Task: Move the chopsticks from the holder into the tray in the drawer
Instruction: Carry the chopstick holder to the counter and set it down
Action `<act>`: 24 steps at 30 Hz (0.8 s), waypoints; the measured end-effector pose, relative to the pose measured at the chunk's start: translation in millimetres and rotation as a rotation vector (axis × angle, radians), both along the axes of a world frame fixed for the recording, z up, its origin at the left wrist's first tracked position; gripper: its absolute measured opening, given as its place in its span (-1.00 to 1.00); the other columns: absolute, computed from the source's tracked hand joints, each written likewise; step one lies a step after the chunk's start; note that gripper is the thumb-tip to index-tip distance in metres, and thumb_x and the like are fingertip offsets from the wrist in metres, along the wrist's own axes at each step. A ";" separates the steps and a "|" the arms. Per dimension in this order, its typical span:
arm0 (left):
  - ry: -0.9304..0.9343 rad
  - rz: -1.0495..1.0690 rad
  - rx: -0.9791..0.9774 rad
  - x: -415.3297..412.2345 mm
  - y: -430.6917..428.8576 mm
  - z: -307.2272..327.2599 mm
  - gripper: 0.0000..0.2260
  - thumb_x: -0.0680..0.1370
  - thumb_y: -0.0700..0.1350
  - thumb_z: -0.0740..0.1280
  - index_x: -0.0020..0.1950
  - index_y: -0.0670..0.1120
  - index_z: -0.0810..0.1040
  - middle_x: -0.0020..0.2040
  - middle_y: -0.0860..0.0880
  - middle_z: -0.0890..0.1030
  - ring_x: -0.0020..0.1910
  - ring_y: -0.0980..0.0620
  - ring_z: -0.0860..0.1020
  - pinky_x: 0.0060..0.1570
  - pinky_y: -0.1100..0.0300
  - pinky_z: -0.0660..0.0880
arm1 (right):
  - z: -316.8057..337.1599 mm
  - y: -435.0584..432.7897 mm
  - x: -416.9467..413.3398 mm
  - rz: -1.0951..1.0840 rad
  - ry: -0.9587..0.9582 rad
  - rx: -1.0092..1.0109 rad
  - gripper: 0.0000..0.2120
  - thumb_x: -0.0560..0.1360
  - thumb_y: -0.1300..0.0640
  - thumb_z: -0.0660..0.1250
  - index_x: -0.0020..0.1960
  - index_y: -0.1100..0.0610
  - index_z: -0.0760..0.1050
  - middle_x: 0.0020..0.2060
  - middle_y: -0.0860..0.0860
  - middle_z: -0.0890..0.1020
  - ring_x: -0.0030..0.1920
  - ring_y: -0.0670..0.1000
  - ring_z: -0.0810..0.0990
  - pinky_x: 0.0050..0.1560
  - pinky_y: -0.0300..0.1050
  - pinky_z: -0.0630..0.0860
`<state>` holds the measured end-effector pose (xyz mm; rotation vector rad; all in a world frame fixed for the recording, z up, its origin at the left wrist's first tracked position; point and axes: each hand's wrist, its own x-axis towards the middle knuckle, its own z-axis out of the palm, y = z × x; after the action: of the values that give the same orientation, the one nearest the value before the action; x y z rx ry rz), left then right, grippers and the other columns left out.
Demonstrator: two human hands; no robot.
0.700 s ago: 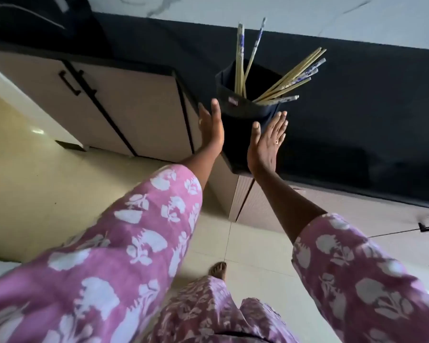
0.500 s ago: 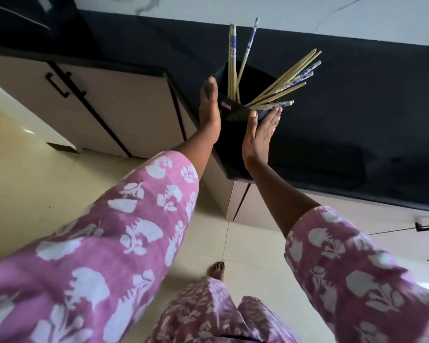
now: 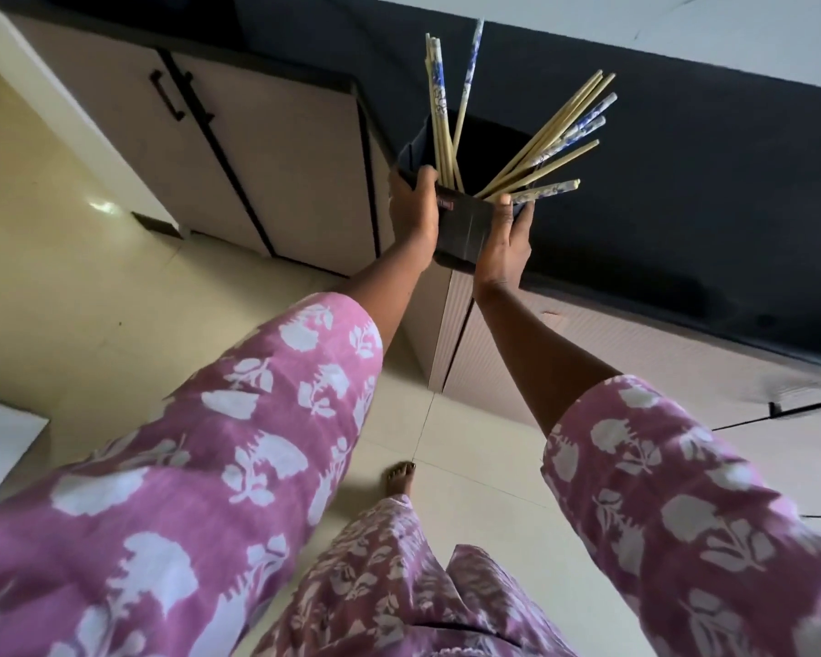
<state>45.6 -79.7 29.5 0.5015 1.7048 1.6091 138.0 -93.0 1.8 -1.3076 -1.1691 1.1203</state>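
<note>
A black square holder [image 3: 465, 227] stands at the front corner of the dark countertop [image 3: 683, 192]. Several chopsticks [image 3: 548, 144], plain wooden and blue-and-white patterned ones, stick out of it, one bunch upright and one fanned to the right. My left hand [image 3: 413, 208] grips the holder's left side, with fingers over its rim. On the holder's right side is my right hand [image 3: 505, 246], thumb at the rim. No drawer or tray is in view.
Beige cabinet doors with black handles [image 3: 166, 94] run below the counter at left. More cabinet fronts with a black handle [image 3: 806, 405] lie at right. A cream tiled floor [image 3: 90, 286] and my bare foot [image 3: 399, 478] are below. A white wall [image 3: 683, 26] rises behind the counter.
Both hands, held flat and apart beside the holder before, have closed in and now clasp it from both sides.
</note>
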 end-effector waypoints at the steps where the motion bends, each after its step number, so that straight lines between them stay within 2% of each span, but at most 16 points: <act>1: 0.001 0.046 0.017 4.7 -25.3 -1.9 -0.70 0.53 -0.17 0.21 0.25 -0.20 0.40 -0.15 -0.08 0.53 -0.33 0.13 0.53 -0.31 0.24 0.43 | -1.0 -22.9 5.1 0.024 0.008 0.001 -0.46 0.60 -0.09 0.06 0.50 0.13 0.12 0.40 0.13 0.40 0.38 0.08 0.36 0.32 -0.11 0.28; 3: -0.007 0.095 0.038 16.3 -64.7 -3.2 -0.70 0.53 -0.20 0.20 0.26 -0.22 0.39 -0.21 -0.04 0.51 -0.42 0.18 0.51 -0.41 0.36 0.41 | -1.1 -55.1 16.3 0.043 -0.007 0.030 -0.42 0.53 -0.12 0.05 0.47 0.13 0.19 0.35 0.13 0.45 0.30 0.03 0.40 0.22 -0.15 0.28; 5: -0.030 0.120 0.025 29.2 -111.1 -7.8 -0.67 0.53 -0.18 0.19 0.29 -0.22 0.37 -0.15 -0.08 0.51 -0.29 0.05 0.50 -0.27 0.24 0.45 | -2.3 -93.9 27.0 0.083 -0.007 0.021 -0.41 0.49 -0.12 0.05 0.44 0.13 0.24 0.31 0.13 0.48 0.21 -0.03 0.41 0.18 -0.15 0.28; 7: -0.050 0.169 0.003 37.7 -155.0 -16.1 -0.67 0.53 -0.18 0.20 0.28 -0.22 0.37 -0.07 -0.17 0.55 -0.24 -0.04 0.51 -0.21 0.15 0.44 | -7.7 -132.0 36.3 0.143 -0.028 0.013 -0.45 0.48 -0.11 0.06 0.39 0.14 0.30 0.26 0.13 0.52 0.17 -0.02 0.44 0.16 -0.09 0.33; 10: -0.071 0.283 -0.017 43.3 -227.3 -32.3 -0.69 0.53 -0.20 0.20 0.27 -0.23 0.38 0.10 -0.28 0.55 -0.06 -0.17 0.54 -0.08 0.05 0.47 | -22.1 -196.1 42.3 0.260 -0.084 -0.036 -0.42 0.47 -0.11 0.05 0.40 0.15 0.29 0.27 0.16 0.51 0.25 0.10 0.46 0.25 0.02 0.37; 15: -0.150 0.448 -0.107 48.9 -347.7 -73.5 -0.70 0.53 -0.23 0.20 0.24 -0.28 0.33 0.15 -0.30 0.51 0.10 -0.25 0.52 0.11 -0.14 0.49 | -58.7 -289.6 44.2 0.389 -0.183 -0.171 -0.43 0.47 -0.14 0.06 0.38 0.13 0.35 0.26 0.17 0.52 0.09 -0.07 0.39 0.13 -0.16 0.29; 18: -0.229 0.530 -0.170 50.0 -418.1 -100.6 -0.73 0.50 -0.25 0.19 0.20 -0.24 0.33 0.11 -0.28 0.53 0.03 -0.23 0.54 0.08 -0.21 0.51 | -87.5 -343.9 43.4 0.476 -0.249 -0.240 -0.52 0.50 -0.04 0.10 0.21 0.31 0.45 0.12 0.25 0.57 0.00 0.03 0.45 0.02 -0.13 0.33; 21: -0.289 0.631 -0.214 58.3 -495.6 -123.4 -0.73 0.47 -0.26 0.17 0.17 -0.17 0.34 0.05 -0.23 0.54 -0.01 -0.23 0.56 0.03 -0.16 0.54 | -111.2 -405.2 43.9 0.573 -0.354 -0.303 -0.58 0.52 0.04 0.11 0.05 0.41 0.48 0.01 0.37 0.57 -0.06 0.14 0.47 -0.01 -0.03 0.37; 24: -0.327 0.758 -0.194 68.3 -579.6 -141.1 -0.62 0.38 -0.17 0.16 0.20 -0.14 0.34 0.11 -0.24 0.55 0.08 -0.27 0.54 0.05 -0.16 0.51 | -128.1 -477.4 41.5 0.727 -0.444 -0.261 -0.62 0.38 0.04 0.03 -0.13 0.33 0.46 -0.20 0.29 0.48 -0.12 0.15 0.39 -0.08 -0.03 0.30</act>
<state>113.9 -659.3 -111.7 -0.5508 1.8665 1.8541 179.4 -570.4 -126.3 -1.4083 -1.9804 1.5822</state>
